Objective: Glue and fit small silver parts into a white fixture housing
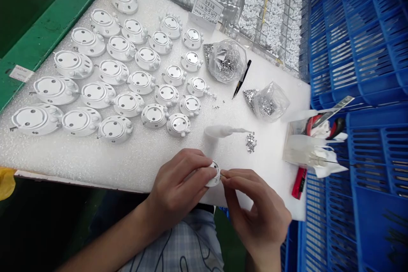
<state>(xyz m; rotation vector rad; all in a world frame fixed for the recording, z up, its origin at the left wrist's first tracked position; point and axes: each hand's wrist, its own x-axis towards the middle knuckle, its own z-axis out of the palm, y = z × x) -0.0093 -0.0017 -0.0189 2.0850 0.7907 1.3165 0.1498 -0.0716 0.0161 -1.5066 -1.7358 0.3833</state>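
Your L hand (pixel 178 187) wraps the small white round plastic piece (pixel 214 174) from the left, R hand (pixel 253 208) pinching its right rim w/ fingertips, so piece sits betw. both, over near edge of white foam sheet (pixel 95 157).

Rows of white domed casings (pixel 110 72) lie on a white foam sheet (pixel 95 157), near black tweezers (pixel 242 78) and two clear bags of silver rhinestones (pixel 228 61). Blue plastic crates (pixel 366 38) carry what look like red-handled pliers (pixel 325 123).
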